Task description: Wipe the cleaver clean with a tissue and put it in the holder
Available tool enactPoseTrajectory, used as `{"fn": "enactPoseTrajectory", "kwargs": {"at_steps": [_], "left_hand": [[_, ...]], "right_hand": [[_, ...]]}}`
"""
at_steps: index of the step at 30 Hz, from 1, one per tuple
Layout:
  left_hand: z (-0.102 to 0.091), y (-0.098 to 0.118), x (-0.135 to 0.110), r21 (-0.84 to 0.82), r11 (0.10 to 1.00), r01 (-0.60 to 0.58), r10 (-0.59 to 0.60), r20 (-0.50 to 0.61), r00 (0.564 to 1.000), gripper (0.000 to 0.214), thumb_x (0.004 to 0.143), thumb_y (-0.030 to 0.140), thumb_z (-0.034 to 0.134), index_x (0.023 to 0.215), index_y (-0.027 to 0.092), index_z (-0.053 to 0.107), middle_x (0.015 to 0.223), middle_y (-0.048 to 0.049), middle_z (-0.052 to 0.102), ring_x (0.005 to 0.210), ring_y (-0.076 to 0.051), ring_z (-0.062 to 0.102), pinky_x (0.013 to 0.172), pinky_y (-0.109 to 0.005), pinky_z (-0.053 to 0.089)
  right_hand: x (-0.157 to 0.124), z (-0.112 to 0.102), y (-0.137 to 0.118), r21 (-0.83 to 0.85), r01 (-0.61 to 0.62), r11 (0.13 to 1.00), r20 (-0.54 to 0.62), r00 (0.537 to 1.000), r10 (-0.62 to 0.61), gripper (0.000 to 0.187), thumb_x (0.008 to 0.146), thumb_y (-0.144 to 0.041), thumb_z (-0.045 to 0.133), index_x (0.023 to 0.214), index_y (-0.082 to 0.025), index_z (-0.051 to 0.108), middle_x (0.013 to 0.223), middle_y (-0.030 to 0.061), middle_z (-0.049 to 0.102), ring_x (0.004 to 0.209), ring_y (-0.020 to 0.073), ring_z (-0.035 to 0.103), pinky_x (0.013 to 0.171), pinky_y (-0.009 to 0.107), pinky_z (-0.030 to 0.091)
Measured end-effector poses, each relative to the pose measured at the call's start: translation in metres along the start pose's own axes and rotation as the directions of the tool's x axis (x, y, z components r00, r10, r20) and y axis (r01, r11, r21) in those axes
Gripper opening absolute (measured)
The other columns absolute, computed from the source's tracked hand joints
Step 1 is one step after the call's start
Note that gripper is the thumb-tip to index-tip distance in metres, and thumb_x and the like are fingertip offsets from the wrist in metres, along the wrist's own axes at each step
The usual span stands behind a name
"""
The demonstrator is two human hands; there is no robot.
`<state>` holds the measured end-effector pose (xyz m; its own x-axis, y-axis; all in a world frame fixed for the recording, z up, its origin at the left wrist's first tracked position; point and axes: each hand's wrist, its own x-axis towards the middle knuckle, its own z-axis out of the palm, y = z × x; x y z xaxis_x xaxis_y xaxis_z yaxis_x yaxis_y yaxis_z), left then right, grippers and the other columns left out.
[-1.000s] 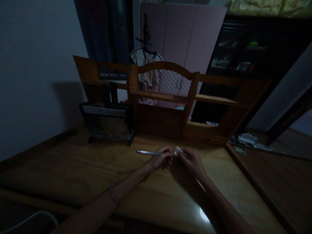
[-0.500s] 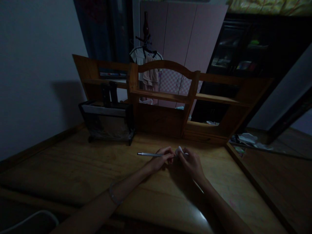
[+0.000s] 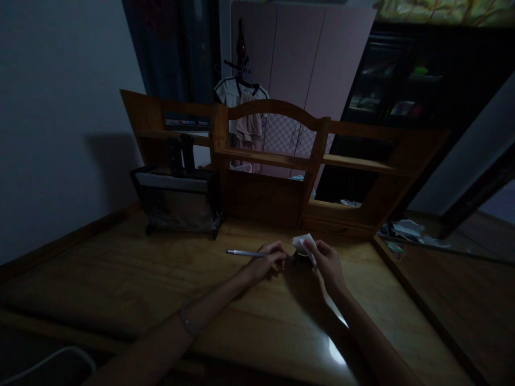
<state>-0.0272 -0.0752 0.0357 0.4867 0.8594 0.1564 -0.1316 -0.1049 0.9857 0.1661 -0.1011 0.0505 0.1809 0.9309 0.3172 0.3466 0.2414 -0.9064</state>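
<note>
In dim light, my left hand (image 3: 266, 262) is closed around a slim silver pen (image 3: 243, 253) that lies level just above the wooden desk (image 3: 120, 273), its free end pointing left. Just to the right, my right hand (image 3: 328, 261) pinches a small crumpled white tissue (image 3: 304, 245), held a little apart from the pen's near end. Both forearms reach in from the bottom edge. A thin bracelet (image 3: 187, 324) circles my left wrist.
A wooden hutch with shelves (image 3: 277, 161) stands along the desk's back. A dark rack with clear sides (image 3: 177, 203) sits at back left. Pale clutter (image 3: 406, 230) lies at the right. A pink wardrobe (image 3: 301, 59) and hanging clothes (image 3: 241, 102) are behind.
My right hand has drawn the tissue away from the pen's end, up and to the right, and the tissue shows more. The left hand and pen have stayed put.
</note>
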Motion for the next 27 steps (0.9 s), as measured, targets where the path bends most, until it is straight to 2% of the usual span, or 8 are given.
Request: {"fn": "enactPoseTrajectory", "kwargs": {"at_steps": [3,9,14,17,22,27], "left_hand": [[-0.001,-0.001,0.001,-0.002,1.000,-0.013,0.013,0.003,1.000,0.012,0.077,0.029,0.055,0.076,0.017,0.055,0.061,0.0012,0.057,0.057,-0.012,0.057,0.057,-0.021,0.043],[-0.001,-0.003,0.002,0.009,0.998,-0.063,0.063,0.017,0.998,0.012,0.078,0.028,0.054,0.077,0.017,0.056,0.063,0.0013,0.057,0.058,-0.011,0.055,0.058,-0.021,0.043],[0.000,0.000,-0.001,0.026,0.997,-0.070,0.069,0.024,0.997,0.011,0.078,0.028,0.054,0.078,0.017,0.057,0.065,0.0006,0.057,0.061,-0.012,0.056,0.060,-0.021,0.042],[0.002,0.003,-0.003,0.041,0.996,-0.079,0.079,0.018,0.997,0.011,0.078,0.028,0.054,0.078,0.018,0.057,0.065,0.0007,0.057,0.061,-0.012,0.056,0.059,-0.021,0.042],[0.004,0.004,-0.005,0.106,0.994,-0.040,0.043,-0.026,0.999,0.011,0.078,0.029,0.054,0.077,0.019,0.058,0.066,0.0007,0.058,0.064,-0.013,0.056,0.061,-0.021,0.041],[0.004,0.006,-0.006,0.138,0.988,-0.064,0.068,-0.023,0.997,0.011,0.078,0.029,0.054,0.077,0.019,0.058,0.065,0.0009,0.058,0.065,-0.013,0.055,0.061,-0.021,0.040]], "right_hand": [[-0.001,0.003,-0.002,-0.065,0.036,0.997,0.023,0.999,-0.034,0.038,0.080,-0.051,0.056,0.072,-0.015,0.065,0.067,0.0020,0.061,0.064,0.0161,0.054,0.057,0.024,0.037],[-0.004,0.013,-0.003,-0.224,0.115,0.968,0.158,0.984,-0.081,0.031,0.079,-0.045,0.058,0.078,-0.015,0.067,0.070,0.0018,0.064,0.062,0.0162,0.054,0.056,0.024,0.036],[-0.007,0.014,-0.002,-0.305,0.156,0.939,0.106,0.986,-0.130,0.025,0.079,-0.038,0.056,0.069,-0.016,0.062,0.062,-0.0001,0.058,0.056,0.0148,0.051,0.051,0.024,0.031],[-0.009,0.015,-0.003,-0.288,0.147,0.946,0.076,0.988,-0.131,0.023,0.079,-0.037,0.055,0.066,-0.017,0.060,0.059,-0.0011,0.055,0.056,0.0143,0.050,0.050,0.023,0.030],[-0.009,0.016,-0.004,-0.214,0.031,0.976,0.044,0.999,-0.022,0.024,0.075,-0.037,0.058,0.065,-0.016,0.063,0.057,-0.0007,0.056,0.056,0.0152,0.050,0.050,0.023,0.033],[-0.010,0.018,-0.001,-0.106,-0.029,0.994,0.041,0.999,0.034,0.029,0.076,-0.042,0.059,0.071,-0.015,0.066,0.063,0.0011,0.060,0.061,0.0164,0.054,0.054,0.024,0.037]]}}
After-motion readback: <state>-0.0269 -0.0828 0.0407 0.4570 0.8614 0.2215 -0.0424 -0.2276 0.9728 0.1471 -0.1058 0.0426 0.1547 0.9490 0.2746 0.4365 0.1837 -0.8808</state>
